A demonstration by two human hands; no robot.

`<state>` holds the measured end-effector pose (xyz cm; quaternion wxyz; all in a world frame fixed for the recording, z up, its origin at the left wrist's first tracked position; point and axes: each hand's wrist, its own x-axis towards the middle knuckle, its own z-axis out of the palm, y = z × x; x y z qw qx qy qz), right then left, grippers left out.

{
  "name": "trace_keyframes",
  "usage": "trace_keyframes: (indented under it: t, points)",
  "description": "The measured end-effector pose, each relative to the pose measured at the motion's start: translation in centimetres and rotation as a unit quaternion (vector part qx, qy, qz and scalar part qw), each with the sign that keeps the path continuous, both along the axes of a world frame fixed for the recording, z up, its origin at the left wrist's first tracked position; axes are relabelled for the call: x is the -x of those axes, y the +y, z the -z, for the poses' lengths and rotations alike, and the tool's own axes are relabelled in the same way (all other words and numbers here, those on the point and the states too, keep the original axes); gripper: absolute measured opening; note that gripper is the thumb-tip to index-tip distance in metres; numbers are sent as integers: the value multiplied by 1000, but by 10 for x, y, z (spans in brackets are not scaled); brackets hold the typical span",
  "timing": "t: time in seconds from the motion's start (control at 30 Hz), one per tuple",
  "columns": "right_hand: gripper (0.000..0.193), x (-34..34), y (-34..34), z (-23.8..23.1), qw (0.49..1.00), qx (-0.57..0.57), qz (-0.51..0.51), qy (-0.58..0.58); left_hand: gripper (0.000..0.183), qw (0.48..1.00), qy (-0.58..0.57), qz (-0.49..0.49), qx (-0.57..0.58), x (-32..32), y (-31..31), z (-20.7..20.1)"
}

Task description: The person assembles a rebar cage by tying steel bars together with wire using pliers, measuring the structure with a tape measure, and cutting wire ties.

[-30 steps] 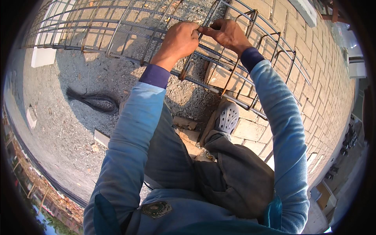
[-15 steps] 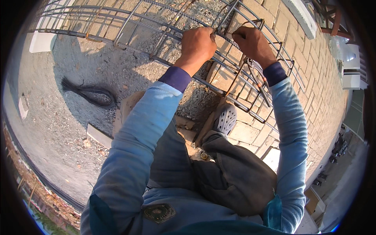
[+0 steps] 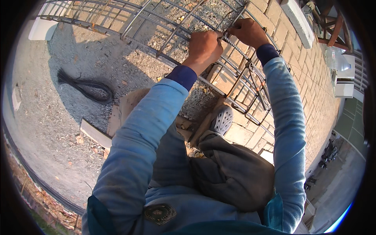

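A long cage of ribbed steel rebar (image 3: 177,28) with bent stirrups runs from the upper left to the middle right. My left hand (image 3: 204,47) is closed, its fingertips pinched at a bar crossing near the top middle. Just right of it, my right hand (image 3: 248,33) curls its fingers in at that same crossing. Whatever thin thing the fingertips pinch is too small and hidden to make out. Below my right hand, a pair of pincers (image 3: 257,86) with dark and orange handles hangs on the cage, touched by neither hand.
A looped bundle of dark wire (image 3: 92,89) lies on the gravel at left. My foot in a grey clog (image 3: 223,120) is beside the cage on brick paving (image 3: 309,94). Right lie a white block (image 3: 298,20), a brown frame (image 3: 336,29) and a clear bottle (image 3: 341,62).
My hands have come closer together at the bar crossing, the left shifting right and the right slightly up and left. The view has tilted a little; the pincers remain on the cage.
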<state>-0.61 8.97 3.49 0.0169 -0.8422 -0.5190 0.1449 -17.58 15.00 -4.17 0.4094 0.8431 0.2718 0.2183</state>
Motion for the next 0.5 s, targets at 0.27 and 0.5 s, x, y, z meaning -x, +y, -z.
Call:
trace_keyframes:
  t: [0.27, 0.5]
  points:
    - [30, 32, -33, -18, 963, -93, 123, 221, 24, 998, -57, -23, -32, 3, -10, -10]
    - [28, 83, -69, -82, 962, -234, -117, -75, 16, 987, -134, -76, -42, -3, -17, -22]
